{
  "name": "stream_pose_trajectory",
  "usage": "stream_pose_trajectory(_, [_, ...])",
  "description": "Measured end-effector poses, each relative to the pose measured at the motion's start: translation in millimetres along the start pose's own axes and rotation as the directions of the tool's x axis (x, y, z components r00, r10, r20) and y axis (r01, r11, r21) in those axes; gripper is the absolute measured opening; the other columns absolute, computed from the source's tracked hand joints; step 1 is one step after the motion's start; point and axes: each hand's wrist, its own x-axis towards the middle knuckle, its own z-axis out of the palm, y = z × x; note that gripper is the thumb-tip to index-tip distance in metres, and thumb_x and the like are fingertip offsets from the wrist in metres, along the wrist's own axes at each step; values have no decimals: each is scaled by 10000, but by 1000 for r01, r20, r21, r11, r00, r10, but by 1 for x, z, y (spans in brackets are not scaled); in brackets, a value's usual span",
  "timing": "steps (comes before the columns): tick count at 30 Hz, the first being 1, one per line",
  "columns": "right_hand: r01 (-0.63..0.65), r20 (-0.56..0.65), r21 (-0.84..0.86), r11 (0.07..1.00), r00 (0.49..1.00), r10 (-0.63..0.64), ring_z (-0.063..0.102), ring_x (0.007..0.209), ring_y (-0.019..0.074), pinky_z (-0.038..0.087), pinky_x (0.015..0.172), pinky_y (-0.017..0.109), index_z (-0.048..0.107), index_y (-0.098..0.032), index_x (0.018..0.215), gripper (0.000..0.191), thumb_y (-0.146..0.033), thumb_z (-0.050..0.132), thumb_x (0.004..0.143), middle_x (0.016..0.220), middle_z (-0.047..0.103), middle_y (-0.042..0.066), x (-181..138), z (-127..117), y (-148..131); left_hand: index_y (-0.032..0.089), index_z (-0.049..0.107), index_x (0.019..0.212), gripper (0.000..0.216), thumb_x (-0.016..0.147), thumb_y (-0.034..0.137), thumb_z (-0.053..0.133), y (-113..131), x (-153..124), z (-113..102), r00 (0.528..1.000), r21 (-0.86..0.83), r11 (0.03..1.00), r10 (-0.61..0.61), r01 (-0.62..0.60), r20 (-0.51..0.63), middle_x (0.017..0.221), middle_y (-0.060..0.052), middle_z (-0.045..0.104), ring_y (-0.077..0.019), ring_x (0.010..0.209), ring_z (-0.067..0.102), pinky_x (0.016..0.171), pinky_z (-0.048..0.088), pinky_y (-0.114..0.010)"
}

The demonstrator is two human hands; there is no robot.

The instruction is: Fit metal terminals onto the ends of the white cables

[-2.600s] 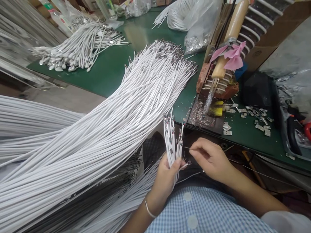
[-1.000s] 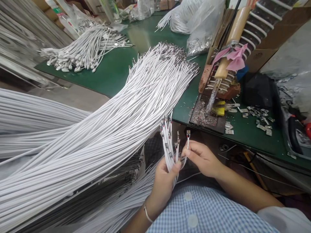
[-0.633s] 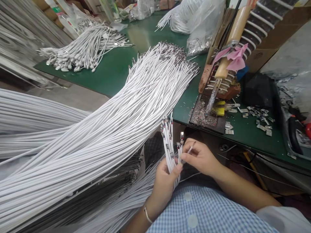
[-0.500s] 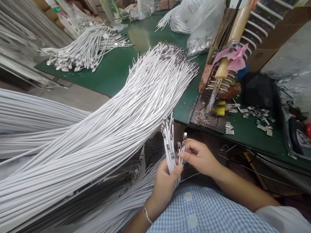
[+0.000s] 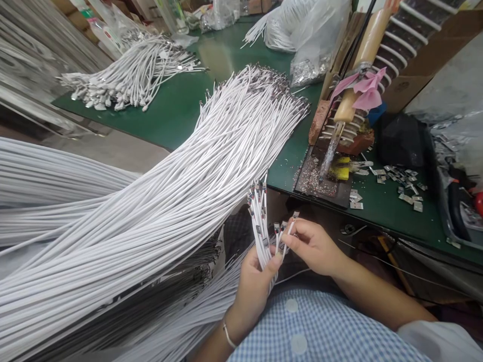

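My left hand (image 5: 256, 281) is closed around a small bundle of white cables (image 5: 258, 221) with metal connectors at their upper ends. Between the thumb and fingers of my right hand (image 5: 313, 246) is pinched a single white cable (image 5: 290, 227), whose metal connector tip sticks up above the fingertips. A couple more cable ends (image 5: 277, 230) stand between my two hands. Just beyond, a thick spread of long white cables (image 5: 226, 146) lies across the table and runs off to the lower left.
A soldering iron (image 5: 343, 108) with a wooden handle points down over a dark plate (image 5: 313, 173) on the green table (image 5: 166, 120). Loose metal connector pieces (image 5: 405, 178) are scattered to its right. Another cable pile (image 5: 124, 75) lies back left; a plastic bag (image 5: 320, 30) stands behind.
My right hand has shifted slightly right, tilting the pinched cable's connector away from the bundle. The bundle in my left hand has moved slightly left.
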Motion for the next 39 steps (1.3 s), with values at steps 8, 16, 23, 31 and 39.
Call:
stream_pose_trajectory(8, [-16,0,21,1000,1000,16,504,617,146,431,587,277,550,-165,653,283,-352,493,858,658,531,26,-1,0,0,171,623,798,173,713,304,692,4,-1,1,1000,8,1000,-7,8,-20,713,10,590,-120,668,506,692,415,-245])
stream_pose_trajectory(16, [-37,-47,49,998,998,39,495,682,141,452,600,263,605,-172,749,130,-287,664,731,768,431,12,-1,3,4,177,653,937,234,725,273,680,5,-1,6,999,-27,1000,5,-4,42,928,-64,664,-200,869,585,818,432,-320])
stream_pose_trajectory(23, [-67,-66,70,995,995,72,493,642,132,427,566,249,532,-172,653,177,-277,607,775,709,456,4,0,8,0,173,653,836,192,685,277,711,6,0,6,1000,-11,1000,-21,22,7,796,-21,658,-159,753,581,772,452,-292])
stream_pose_trajectory(31, [-34,-53,105,994,998,40,441,591,111,394,527,229,437,-191,635,194,-221,588,754,675,417,-21,-1,8,4,164,645,873,207,714,289,686,2,0,6,1000,-44,999,-4,3,-11,776,-24,634,-165,757,568,755,457,-295])
stream_pose_trajectory(39, [14,9,-130,991,1000,-13,489,600,117,393,558,243,556,-167,667,81,-141,600,730,667,490,-8,1,9,0,168,650,907,222,718,278,687,-1,2,4,999,-45,999,17,-15,49,857,-35,679,-181,814,594,773,456,-298])
